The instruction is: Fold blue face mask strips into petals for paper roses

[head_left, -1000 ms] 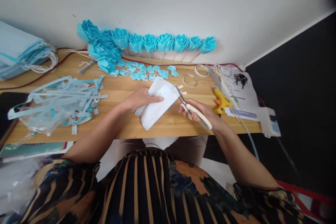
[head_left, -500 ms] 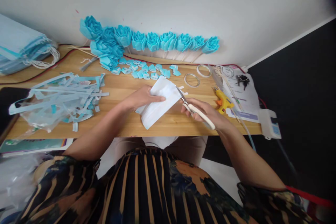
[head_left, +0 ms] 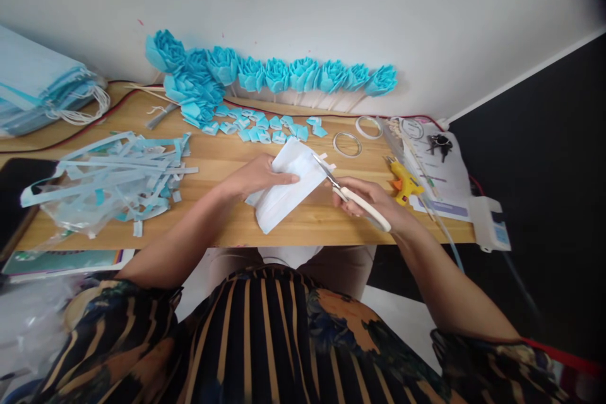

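Observation:
My left hand [head_left: 259, 178] pinches a pale blue-white fabric sheet [head_left: 291, 192], thumb on top and fingers underneath. The sheet is held tilted above the wooden table. In my right hand [head_left: 364, 197] is a pair of scissors [head_left: 353, 196] with cream handles. Their blades lie at the sheet's upper right edge, and a narrow strip [head_left: 326, 163] sticks out there. Just beyond the sheet are small folded blue pieces [head_left: 260, 125] in loose rows.
Blue fabric flowers [head_left: 288, 74] on sticks line the wall. Cut strips [head_left: 118, 170] lie in a heap at left, near stacked face masks [head_left: 42, 82] and a dark phone [head_left: 21, 192]. Tape rolls [head_left: 347, 144], a yellow glue gun [head_left: 404, 182] and keys [head_left: 440, 144] are at right.
The scissor blades have moved slightly left, further over the sheet's upper right edge. My left hand keeps the sheet almost in the same place.

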Motion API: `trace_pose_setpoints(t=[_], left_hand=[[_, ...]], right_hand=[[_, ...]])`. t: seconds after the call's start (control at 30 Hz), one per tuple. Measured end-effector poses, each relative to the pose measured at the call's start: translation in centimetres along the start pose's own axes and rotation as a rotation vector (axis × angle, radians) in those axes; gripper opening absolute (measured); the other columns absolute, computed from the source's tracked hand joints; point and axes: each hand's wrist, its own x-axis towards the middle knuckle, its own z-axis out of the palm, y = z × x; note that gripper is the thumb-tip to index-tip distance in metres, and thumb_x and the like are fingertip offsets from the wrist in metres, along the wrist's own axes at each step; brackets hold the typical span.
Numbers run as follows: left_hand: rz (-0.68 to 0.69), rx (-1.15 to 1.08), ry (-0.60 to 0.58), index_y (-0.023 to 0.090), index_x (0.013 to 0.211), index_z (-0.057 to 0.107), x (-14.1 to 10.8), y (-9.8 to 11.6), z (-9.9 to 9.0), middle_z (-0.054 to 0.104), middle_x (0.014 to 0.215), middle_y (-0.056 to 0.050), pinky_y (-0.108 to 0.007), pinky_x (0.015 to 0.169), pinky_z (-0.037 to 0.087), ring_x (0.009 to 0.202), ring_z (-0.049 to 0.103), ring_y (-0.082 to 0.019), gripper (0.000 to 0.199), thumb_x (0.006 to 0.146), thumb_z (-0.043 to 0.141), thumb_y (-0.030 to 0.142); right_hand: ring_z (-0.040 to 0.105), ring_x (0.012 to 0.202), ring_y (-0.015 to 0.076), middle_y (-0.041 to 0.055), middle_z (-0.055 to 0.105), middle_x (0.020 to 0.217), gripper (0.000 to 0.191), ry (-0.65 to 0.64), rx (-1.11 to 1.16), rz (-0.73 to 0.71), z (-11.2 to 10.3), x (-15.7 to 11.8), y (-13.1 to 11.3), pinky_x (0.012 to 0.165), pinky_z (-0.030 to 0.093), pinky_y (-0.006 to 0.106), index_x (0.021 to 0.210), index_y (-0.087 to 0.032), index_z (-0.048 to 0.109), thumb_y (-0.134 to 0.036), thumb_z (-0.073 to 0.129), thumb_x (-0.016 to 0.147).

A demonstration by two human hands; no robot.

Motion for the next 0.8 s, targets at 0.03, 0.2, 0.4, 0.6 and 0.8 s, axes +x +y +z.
trace_pose_setpoints(t=[0.03, 0.2, 0.4, 0.6, 0.8], left_hand=[[-0.001, 0.000, 0.001, 0.012, 0.087, 0.072, 0.00, 0.00, 0.01, 0.071, 0.077, -0.005, -0.025, 0.058, 0.041, 0.070, 0.061, -0.018, 0.044, 0.064, 0.080, 0.048], [0.003, -0.041, -0.002, 0.012, 0.093, 0.073, -0.02, -0.07, 0.04, 0.072, 0.084, -0.006, -0.026, 0.062, 0.044, 0.075, 0.063, -0.019, 0.048, 0.068, 0.077, 0.053], [-0.043, -0.083, -0.020, 0.013, 0.093, 0.074, 0.03, -0.39, -0.08, 0.073, 0.087, -0.008, -0.026, 0.059, 0.044, 0.072, 0.063, -0.019, 0.049, 0.067, 0.078, 0.054], [-0.070, -0.127, -0.029, 0.013, 0.091, 0.074, -0.04, -0.41, -0.09, 0.073, 0.086, -0.008, -0.025, 0.056, 0.044, 0.069, 0.063, -0.018, 0.048, 0.066, 0.080, 0.054], [-0.080, -0.133, -0.029, 0.014, 0.091, 0.074, -0.01, -0.47, -0.14, 0.073, 0.088, -0.008, -0.026, 0.057, 0.045, 0.070, 0.063, -0.018, 0.048, 0.065, 0.081, 0.053]], right_hand=[[0.048, 0.063, 0.0098, 0.0024, 0.060, 0.083, 0.046, 0.002, 0.009, 0.004, -0.05, -0.02, 0.14, 0.054, 0.039, 0.023, 0.121, -0.022, 0.065, -0.043, 0.071, 0.080], [0.045, 0.058, 0.0085, 0.0020, 0.060, 0.079, 0.047, 0.029, 0.047, 0.024, -0.10, -0.09, 0.37, 0.050, 0.037, 0.022, 0.119, -0.021, 0.067, -0.043, 0.073, 0.078], [0.037, 0.051, 0.0067, -0.0008, 0.056, 0.069, 0.042, 0.019, 0.112, 0.027, 0.02, -0.10, 0.23, 0.044, 0.032, 0.021, 0.118, -0.021, 0.067, -0.041, 0.072, 0.080], [0.039, 0.053, 0.0085, -0.0041, 0.046, 0.057, 0.042, 0.012, 0.109, 0.011, -0.07, -0.18, 0.35, 0.045, 0.032, 0.021, 0.118, -0.020, 0.068, -0.041, 0.071, 0.082], [0.044, 0.058, 0.0116, -0.0059, 0.038, 0.052, 0.041, 0.018, 0.109, 0.023, -0.11, -0.29, 0.49, 0.047, 0.031, 0.022, 0.120, -0.021, 0.068, -0.039, 0.070, 0.083]])
